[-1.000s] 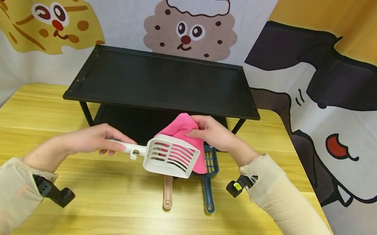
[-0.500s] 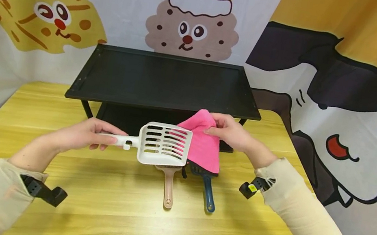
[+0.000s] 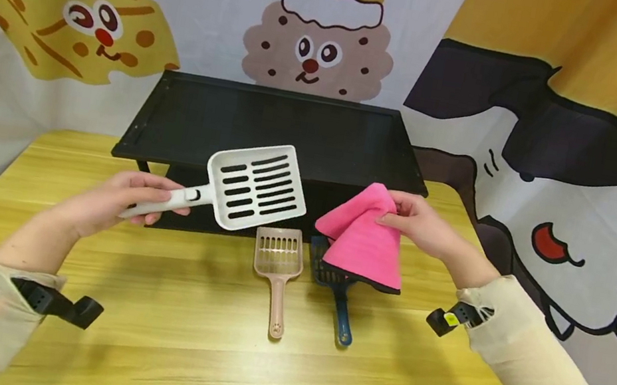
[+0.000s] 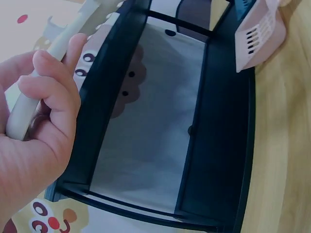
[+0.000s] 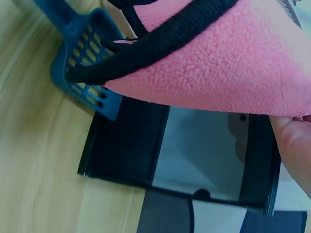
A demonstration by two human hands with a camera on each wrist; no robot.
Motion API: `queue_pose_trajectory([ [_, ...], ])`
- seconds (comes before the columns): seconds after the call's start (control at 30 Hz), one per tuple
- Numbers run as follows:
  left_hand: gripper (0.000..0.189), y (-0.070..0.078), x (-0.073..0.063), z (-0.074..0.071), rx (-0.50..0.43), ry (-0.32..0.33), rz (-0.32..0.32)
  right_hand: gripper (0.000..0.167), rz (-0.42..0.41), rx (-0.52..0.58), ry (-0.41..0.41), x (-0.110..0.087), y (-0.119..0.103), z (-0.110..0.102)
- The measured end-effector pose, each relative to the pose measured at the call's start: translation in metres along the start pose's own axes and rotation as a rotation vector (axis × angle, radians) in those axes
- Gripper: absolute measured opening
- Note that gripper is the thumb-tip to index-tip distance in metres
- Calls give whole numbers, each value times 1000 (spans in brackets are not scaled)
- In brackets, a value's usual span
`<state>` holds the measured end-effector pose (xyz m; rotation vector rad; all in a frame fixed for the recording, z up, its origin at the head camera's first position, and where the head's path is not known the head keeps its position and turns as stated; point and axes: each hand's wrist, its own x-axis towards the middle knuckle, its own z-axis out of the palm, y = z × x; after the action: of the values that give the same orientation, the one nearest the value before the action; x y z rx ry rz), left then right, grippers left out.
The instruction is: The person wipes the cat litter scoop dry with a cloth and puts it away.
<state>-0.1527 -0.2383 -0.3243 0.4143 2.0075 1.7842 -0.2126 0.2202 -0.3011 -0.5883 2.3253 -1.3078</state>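
My left hand (image 3: 129, 194) grips the handle of a white slotted litter scoop (image 3: 257, 188), raised in front of the black shelf with its slotted face toward me. In the left wrist view the fingers curl round the pale handle (image 4: 58, 46). My right hand (image 3: 421, 224) pinches the upper part of a pink cloth (image 3: 367, 242) with a dark edging, which hangs folded over part of a blue litter scoop (image 3: 342, 312). Beside that, a beige-pink litter scoop (image 3: 279, 289) lies on the table, its handle pointing toward me.
A black two-tier shelf (image 3: 294, 130) stands at the back of the yellow wood-grain table (image 3: 187, 348). The heads of the two lying scoops are close to its lower tier. Behind hangs a curtain (image 3: 203, 14) printed with cartoon figures.
The hands have moved apart. The white scoop has come off the cloth, going left and up and tilting. The cloth has moved right, and the beige-pink scoop's head now shows.
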Motion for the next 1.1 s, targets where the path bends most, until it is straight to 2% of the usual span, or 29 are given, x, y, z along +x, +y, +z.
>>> queue_pose_trajectory([
  [0.1, 31, -1, -2, -7, -125, -27, 65, 25, 17, -8, 19, -6, 3, -6],
  [0.2, 35, -1, -2, -11, -245, -58, 102, 26, 28, -22, 32, -12, 6, -10],
  [0.3, 35, 1, -1, -14, -346, -59, 108, 26, 30, -21, 34, -15, 8, -11],
  [0.57, 32, 2, -1, -15, -510, 5, 106, 22, 24, 23, 24, -16, 8, -9],
  [0.7, 29, 6, 2, -13, -531, 62, 82, 22, 14, 39, 17, -16, 9, -6],
  [0.83, 24, 10, 7, -11, -526, 149, 48, 25, 20, 55, 10, -15, 10, -3],
  [1.0, 54, 15, 8, -8, -509, 229, -5, 24, 39, 47, 13, -13, 11, 0],
  [1.1, 57, 15, 6, -7, -465, 262, -6, 24, 37, 36, 11, -12, 11, 1],
])
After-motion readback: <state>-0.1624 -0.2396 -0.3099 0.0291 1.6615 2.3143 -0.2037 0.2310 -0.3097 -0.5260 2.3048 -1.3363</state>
